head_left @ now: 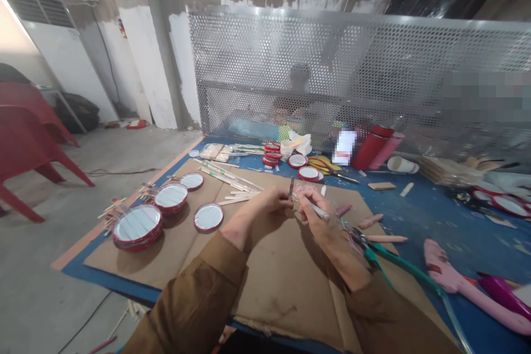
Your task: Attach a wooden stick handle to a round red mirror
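My left hand (pixel 265 206) is closed around a thin dark stick (pixel 291 187) that stands upright between its fingers. My right hand (pixel 315 214) is closed on a slim white pen-like tool (pixel 320 211), its tip against a small pinkish piece (pixel 302 191) held where the two hands meet. Both hands hover over a sheet of brown cardboard (pixel 274 282) on the blue table (pixel 448 215). Brown sleeves cover both forearms.
Round red-rimmed mirrors (pixel 137 225) lie in a row at the left, with more mirrors (pixel 307 172) further back. Wooden sticks (pixel 224 174), green-handled pliers (pixel 375 254), pink handles (pixel 456 282), a red cylinder (pixel 369 149) and a perforated metal screen (pixel 352 77) surround the work area. Red chairs (pixel 25 138) stand at the left.
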### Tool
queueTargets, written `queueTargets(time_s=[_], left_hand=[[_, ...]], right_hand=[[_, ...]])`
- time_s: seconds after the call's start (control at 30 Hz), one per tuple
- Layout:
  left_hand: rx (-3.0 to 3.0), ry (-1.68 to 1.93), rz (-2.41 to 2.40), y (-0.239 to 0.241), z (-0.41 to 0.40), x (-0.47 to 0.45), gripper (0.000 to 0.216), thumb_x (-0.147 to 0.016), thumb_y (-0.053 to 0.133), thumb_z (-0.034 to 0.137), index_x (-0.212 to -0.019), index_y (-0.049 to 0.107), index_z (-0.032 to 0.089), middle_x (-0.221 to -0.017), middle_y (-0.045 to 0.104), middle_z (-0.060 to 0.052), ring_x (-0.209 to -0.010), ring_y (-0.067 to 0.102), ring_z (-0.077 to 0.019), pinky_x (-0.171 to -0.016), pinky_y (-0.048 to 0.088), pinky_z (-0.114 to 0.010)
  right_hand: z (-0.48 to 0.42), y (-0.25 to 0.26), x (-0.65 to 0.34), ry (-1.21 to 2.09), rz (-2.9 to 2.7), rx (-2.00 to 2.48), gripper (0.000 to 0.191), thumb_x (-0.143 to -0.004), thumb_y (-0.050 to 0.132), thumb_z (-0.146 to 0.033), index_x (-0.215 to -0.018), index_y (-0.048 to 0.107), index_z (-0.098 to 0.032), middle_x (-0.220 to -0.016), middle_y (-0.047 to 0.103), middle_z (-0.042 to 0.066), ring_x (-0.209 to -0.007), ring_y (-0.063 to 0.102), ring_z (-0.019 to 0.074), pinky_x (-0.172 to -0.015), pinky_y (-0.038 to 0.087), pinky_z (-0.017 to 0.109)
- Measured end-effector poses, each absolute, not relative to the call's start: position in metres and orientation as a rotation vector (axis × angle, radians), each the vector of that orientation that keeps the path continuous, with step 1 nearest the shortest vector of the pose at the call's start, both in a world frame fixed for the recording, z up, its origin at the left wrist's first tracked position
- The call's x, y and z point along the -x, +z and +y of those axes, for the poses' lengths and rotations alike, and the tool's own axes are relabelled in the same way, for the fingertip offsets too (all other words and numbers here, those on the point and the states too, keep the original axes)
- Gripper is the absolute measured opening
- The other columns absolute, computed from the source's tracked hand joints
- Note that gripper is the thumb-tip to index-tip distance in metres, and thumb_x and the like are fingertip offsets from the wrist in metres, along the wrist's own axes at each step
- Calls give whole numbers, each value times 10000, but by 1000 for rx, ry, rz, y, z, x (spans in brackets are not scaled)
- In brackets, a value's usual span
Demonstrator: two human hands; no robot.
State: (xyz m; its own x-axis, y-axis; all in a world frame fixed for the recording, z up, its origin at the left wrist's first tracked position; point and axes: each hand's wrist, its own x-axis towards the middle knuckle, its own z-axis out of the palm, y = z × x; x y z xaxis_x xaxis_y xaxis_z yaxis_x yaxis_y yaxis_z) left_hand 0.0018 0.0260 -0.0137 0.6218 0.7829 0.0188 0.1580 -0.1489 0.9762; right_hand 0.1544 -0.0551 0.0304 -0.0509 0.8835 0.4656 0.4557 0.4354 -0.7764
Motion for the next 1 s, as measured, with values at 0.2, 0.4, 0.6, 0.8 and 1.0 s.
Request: queueTargets(time_s=[0.2, 0.4, 0.6, 0.8, 1.0], left_hand=[[-1654, 642, 806, -16, 27, -3, 176, -729, 665, 204, -600, 563, 142, -582, 512, 2, -617, 427, -123, -622, 351, -274], [-1674, 656, 834, -14, 29, -3, 138, -731, 658, 170, -621, 583, 138, -595, 518, 6, -645, 442, -130, -631, 361, -270], [-1721, 638, 833, -12, 27, -2, 174, -742, 674, 210, -620, 571, 143, -596, 520, 5, -620, 427, -121, -631, 354, -271], [-1667, 629, 814, -12, 23, -1, 192, -749, 660, 256, -629, 559, 146, -565, 466, 24, -586, 388, -104, -584, 319, -258], [-1634, 648, 837, -13, 23, -2, 224, -721, 706, 291, -636, 558, 147, -570, 481, 21, -582, 391, -103, -586, 318, -261]], right_hand=[[-55, 30, -155, 542, -1650, 1177, 256, -892, 518, -421, -711, 560, -246, -581, 543, 2, -648, 553, 201, -602, 419, 323], [-57, 33, -154, 561, -1654, 1158, 235, -890, 524, -410, -721, 562, -251, -579, 539, -3, -629, 542, 195, -584, 411, 314], [-57, 32, -153, 613, -1578, 1147, 255, -879, 509, -418, -700, 536, -238, -603, 540, -14, -577, 512, 160, -566, 415, 290], [-53, 23, -152, 677, -1493, 1105, 183, -866, 532, -390, -783, 560, -229, -601, 547, -34, -533, 507, 137, -530, 422, 266], [-53, 24, -153, 654, -1518, 1110, 186, -849, 548, -406, -795, 576, -230, -604, 566, -20, -545, 540, 152, -533, 442, 281]])
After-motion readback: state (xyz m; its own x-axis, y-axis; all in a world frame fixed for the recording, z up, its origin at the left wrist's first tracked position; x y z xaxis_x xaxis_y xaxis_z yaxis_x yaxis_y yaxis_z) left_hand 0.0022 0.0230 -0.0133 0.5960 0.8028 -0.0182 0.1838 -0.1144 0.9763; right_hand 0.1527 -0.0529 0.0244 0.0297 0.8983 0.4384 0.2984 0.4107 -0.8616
